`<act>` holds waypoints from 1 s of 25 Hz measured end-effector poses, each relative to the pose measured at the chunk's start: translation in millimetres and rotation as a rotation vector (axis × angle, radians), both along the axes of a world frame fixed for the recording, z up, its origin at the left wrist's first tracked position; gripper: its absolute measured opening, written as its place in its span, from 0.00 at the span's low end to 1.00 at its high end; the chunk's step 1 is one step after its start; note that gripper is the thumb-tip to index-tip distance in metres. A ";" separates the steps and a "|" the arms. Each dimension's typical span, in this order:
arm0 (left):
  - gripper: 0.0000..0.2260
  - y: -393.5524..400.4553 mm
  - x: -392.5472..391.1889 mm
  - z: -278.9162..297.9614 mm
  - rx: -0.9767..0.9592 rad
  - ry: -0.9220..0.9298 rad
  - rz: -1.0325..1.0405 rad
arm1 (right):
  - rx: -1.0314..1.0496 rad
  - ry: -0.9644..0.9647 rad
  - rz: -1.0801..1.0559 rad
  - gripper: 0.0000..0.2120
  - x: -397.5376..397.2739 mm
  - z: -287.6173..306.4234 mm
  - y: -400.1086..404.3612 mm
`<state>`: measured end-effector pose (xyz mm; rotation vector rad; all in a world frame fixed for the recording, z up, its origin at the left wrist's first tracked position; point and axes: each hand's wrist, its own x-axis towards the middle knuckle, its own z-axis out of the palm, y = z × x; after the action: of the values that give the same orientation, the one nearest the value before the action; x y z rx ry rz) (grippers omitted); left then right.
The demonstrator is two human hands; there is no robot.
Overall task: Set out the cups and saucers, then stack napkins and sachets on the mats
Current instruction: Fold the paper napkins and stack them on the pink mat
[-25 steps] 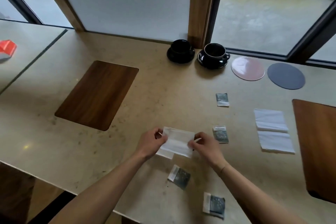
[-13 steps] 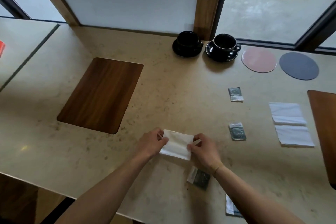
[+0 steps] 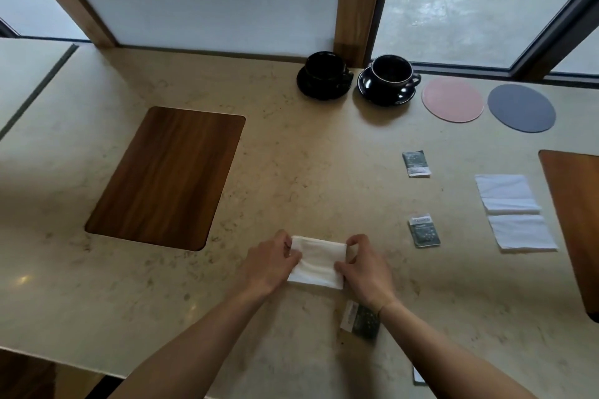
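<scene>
Napkin (image 3: pixel 316 264) pinched at both short ends, low over the counter (image 3: pixel 291 172) near the front edge: left hand (image 3: pixel 270 266) gripping the left end, right hand (image 3: pixel 364 269) gripping the right, fingers curled round the paper. Held taut between the two, likely to square the fold before stacking. Left mat (image 3: pixel 165 178) bare, just beyond and to the left, probably the target. Right mat (image 3: pixel 573 220) also bare, at the frame's right edge. Two more napkins (image 3: pixel 515 212) lying flat and overlapping just beside the right mat, within easy reach. Three sachets on the counter: far (image 3: pixel 416 163), middle (image 3: pixel 424 231), near (image 3: pixel 361 321) just under the right wrist. Cups on saucers, left (image 3: pixel 324 76) and right (image 3: pixel 389 79), parked at the back by the window, not yet set out. Round coasters, pink (image 3: pixel 452 100) and grey (image 3: pixel 521 108), beside them.
</scene>
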<state>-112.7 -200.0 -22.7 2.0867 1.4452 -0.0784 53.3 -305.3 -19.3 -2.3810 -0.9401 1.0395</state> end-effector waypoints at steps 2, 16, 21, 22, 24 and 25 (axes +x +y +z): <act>0.10 0.2 0.6 1.2 0.030 0.019 -0.014 | 0.003 0.000 0.006 0.21 0.5 0.5 0.6; 0.10 -10.1 50.4 21.2 0.235 -0.194 -0.104 | 0.128 -0.198 0.072 0.15 62.4 23.5 -21.2; 0.10 -30.5 113.3 27.2 0.219 -0.226 -0.176 | 0.133 -0.331 0.064 0.15 125.3 28.5 -52.4; 0.10 -36.0 130.4 25.8 0.221 -0.234 -0.195 | 0.125 -0.348 0.054 0.15 140.8 29.2 -61.3; 0.11 -43.9 156.7 25.6 0.215 -0.244 -0.210 | 0.124 -0.370 0.042 0.15 165.2 29.5 -74.7; 0.11 -49.2 173.5 25.6 0.208 -0.250 -0.222 | 0.119 -0.382 0.035 0.15 180.5 29.7 -83.3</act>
<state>60.8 -249.2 2.9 2.3233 1.1099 0.2476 233.9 -388.6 10.3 -2.5143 -1.1389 0.5275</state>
